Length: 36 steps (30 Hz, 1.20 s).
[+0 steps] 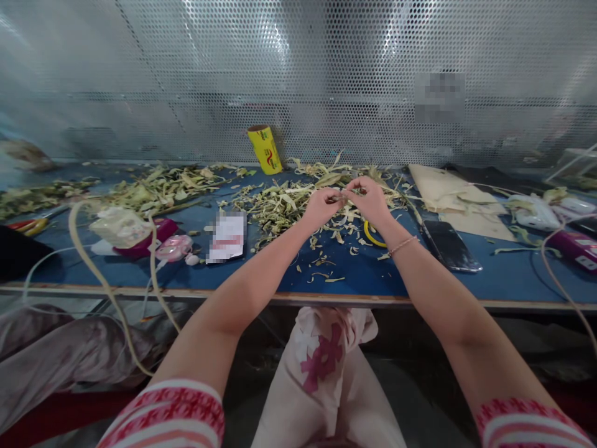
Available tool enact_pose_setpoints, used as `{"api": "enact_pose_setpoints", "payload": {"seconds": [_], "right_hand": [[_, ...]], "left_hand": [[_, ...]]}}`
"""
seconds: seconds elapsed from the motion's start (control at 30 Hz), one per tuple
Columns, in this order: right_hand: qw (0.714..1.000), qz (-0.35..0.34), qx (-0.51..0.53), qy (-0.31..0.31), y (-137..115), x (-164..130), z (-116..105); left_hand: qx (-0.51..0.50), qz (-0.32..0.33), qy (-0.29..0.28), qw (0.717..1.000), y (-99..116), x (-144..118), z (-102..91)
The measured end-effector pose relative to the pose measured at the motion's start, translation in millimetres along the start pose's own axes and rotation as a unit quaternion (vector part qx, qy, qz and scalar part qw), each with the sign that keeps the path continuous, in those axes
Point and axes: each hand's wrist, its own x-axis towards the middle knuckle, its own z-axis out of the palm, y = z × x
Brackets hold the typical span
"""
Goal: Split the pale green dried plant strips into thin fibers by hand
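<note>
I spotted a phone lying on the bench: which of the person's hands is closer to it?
Right. The right hand hovers just left of the black phone, above the yellow ring. The left hand is farther left, over the pile of scraps.

A blue worktable runs along a perforated metal wall. At twelve o'clock a yellow roll leans against the wall. At three o'clock a dark phone lies flat beside a cardboard sheet. A yellow ring sits near centre. At nine o'clock lie a white card, a pink tape measure and a wrapped white packet.
</note>
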Motion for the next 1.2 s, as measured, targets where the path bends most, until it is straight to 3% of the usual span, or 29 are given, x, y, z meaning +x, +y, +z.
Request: {"api": "enact_pose_setpoints", "payload": {"seconds": [0.37, 0.6, 0.73, 0.83, 1.03, 1.2], "right_hand": [[0.998, 0.038, 0.032, -0.029, 2.3, -2.3, 4.4], [0.997, 0.067, -0.034, -0.019, 6.3, 2.8, 1.5], [0.984, 0.127, -0.073, -0.101, 9.5, 6.5, -1.0], [0.977, 0.163, -0.053, -0.128, 10.1, 7.3, -3.4], [0.969, 0.217, 0.065, -0.103, 14.2, 8.0, -6.5], [0.973, 0.189, 0.136, -0.007, 17.2, 9.2, -6.7]], "left_hand": [[0.032, 0.034, -0.008, 0.999, -9.0, 1.9, -0.1], [0.019, -0.039, -0.014, 0.999, -3.3, 0.6, -2.8], [-0.015, -0.068, 0.004, 0.998, -5.1, 1.8, -3.1], [-0.037, -0.074, 0.006, 0.997, -8.6, 3.4, -3.2], [-0.038, -0.058, -0.017, 0.997, -11.7, 2.1, -6.3], [0.014, -0.070, -0.040, 0.997, -2.1, -2.3, -7.0]]}}
